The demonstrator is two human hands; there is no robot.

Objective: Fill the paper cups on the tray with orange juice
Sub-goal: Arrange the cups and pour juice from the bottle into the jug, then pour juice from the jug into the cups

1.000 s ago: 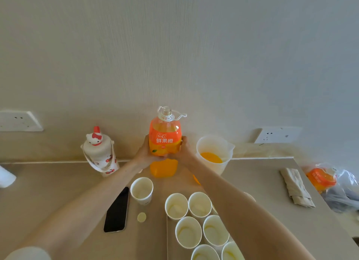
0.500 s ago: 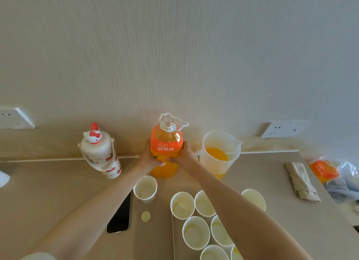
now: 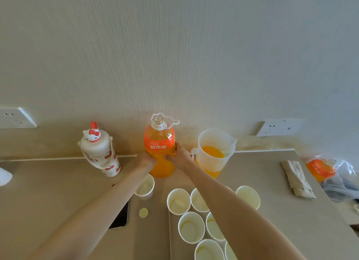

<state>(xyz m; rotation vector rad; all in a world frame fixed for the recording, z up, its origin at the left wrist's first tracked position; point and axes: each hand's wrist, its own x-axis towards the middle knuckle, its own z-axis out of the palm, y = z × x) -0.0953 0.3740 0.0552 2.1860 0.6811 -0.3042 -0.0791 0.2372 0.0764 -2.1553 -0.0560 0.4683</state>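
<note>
Down it comes: the big orange-labelled plastic juice bottle (image 3: 159, 145), uncapped, now stands on the beige counter (image 3: 48, 191) by the wall, left hand (image 3: 147, 159) and right hand (image 3: 179, 156) both with fingers wrapped round it. The white paper cups (image 3: 191, 229) on the flat beige tray (image 3: 173, 242) nearby look unfilled, so pouring's next.

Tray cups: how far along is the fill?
Done: bottle uncapped, pitcher part-filled with juice. In hand: left hand and right hand grip the upright bottle. Left: every visible paper cup on the tray holds at most a trace; none filled.
</note>
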